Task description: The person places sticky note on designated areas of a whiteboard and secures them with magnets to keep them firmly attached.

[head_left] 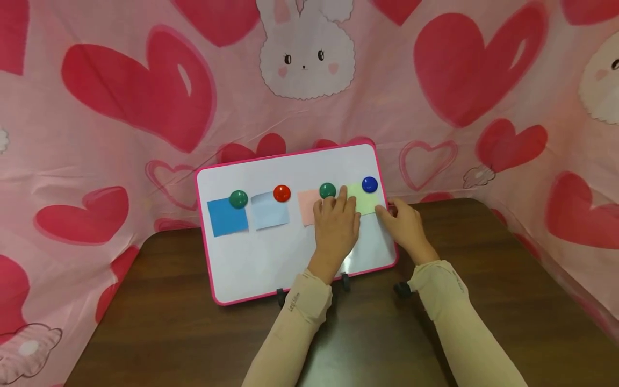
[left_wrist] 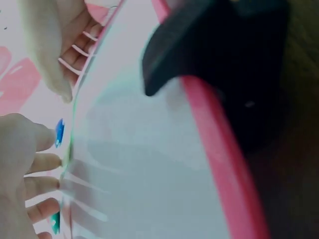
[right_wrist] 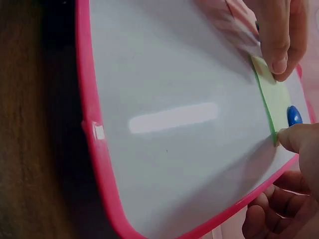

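Note:
A whiteboard (head_left: pixel 261 263) with a pink frame leans back on the table. Toward its right side a light green sticky note (head_left: pixel 367 203) lies under a round blue magnet (head_left: pixel 369 184). My left hand (head_left: pixel 337 228) touches this note's left part with extended fingertips, partly covering a pink sticky note (head_left: pixel 307 207) that has a green magnet (head_left: pixel 328 190) at its upper right. The thumb of my right hand (head_left: pixel 408 226) presses the green note's lower right corner. In the right wrist view, this hand's other fingers (right_wrist: pixel 286 201) curl around outside the board's right edge.
Farther left on the board are a blue note (head_left: pixel 228 219) with a green magnet (head_left: pixel 238 199) and a pale blue note (head_left: pixel 270 212) with a red magnet (head_left: pixel 282 193). Black stand hooks (head_left: pixel 345 282) hold the bottom edge. A heart-patterned cloth (head_left: pixel 145 97) hangs behind the brown table (head_left: pixel 145 322).

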A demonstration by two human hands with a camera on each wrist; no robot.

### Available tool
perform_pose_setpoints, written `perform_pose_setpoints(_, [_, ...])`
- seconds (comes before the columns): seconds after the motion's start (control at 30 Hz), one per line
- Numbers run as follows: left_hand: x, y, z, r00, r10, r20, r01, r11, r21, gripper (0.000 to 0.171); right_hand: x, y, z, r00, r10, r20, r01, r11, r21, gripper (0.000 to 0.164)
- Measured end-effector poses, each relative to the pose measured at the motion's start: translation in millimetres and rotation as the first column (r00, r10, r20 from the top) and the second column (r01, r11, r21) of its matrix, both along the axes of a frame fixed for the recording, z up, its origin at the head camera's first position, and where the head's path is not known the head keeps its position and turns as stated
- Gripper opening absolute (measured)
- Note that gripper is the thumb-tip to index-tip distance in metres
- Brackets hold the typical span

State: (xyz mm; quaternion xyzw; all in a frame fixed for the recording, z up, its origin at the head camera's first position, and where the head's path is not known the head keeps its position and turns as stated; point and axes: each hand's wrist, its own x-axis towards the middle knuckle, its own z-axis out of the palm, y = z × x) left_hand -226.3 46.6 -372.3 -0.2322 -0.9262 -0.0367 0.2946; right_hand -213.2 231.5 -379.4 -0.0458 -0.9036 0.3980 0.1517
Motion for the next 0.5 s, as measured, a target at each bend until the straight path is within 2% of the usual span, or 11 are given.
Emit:
perform_pose_setpoints(0.23, [-5.9, 5, 0.3, 0.996, 0.049, 0.074, -0.046, 0.998, -0.048, 0.057, 0.7, -1, -6.9, 1.0, -0.004, -0.031, 0.003, 0.999, -0.043, 0.046])
perform_pose_setpoints(0.37, [-10.5, 4, -5.2, 0.996, 0.069, 0.058, -0.067, 0.997, -0.035, 0.06, -1.3, -5, -12.4, 0.999, 0.006, -0.035, -0.008, 0.998, -0.065, 0.042])
perform_pose_setpoints(0.5, [-11.0, 4, -10.4, 0.996, 0.075, 0.038, -0.074, 0.997, -0.01, 0.057, 1.5, -6, -19.4, 0.999, -0.007, -0.05, 0.003, 0.997, -0.076, 0.039])
